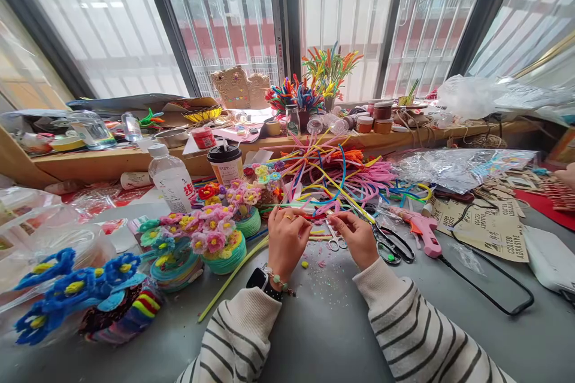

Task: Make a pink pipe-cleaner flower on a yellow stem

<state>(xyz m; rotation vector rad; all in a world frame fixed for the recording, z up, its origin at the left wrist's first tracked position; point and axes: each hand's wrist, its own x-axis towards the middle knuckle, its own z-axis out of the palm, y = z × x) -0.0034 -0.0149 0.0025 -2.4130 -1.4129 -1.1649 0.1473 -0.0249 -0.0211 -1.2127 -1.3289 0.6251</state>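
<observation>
Over the middle of the grey table, my left hand (286,240) is closed, thumb against bent fingers, and whatever it holds is too small to name. My right hand (357,240) faces it a short way off, thumb and forefinger pinched on something tiny. Just beyond, between the two hands, lie small silver scissors (335,242). Beside my right hand rest black-handled scissors (398,242). A heap of colourful pipe cleaners (354,176) spreads behind both hands. Left of my left hand stand pots of fuzzy pink flowers (215,228). Coloured scraps (321,264) dot the tabletop between my wrists.
A pink glue gun (424,228) with a black cable lies at right, near sandpaper (483,227). At left are blue fuzzy flowers (74,287), a water bottle (171,179) and a lidded cup (225,166). Another person's hand (566,175) shows at the right edge.
</observation>
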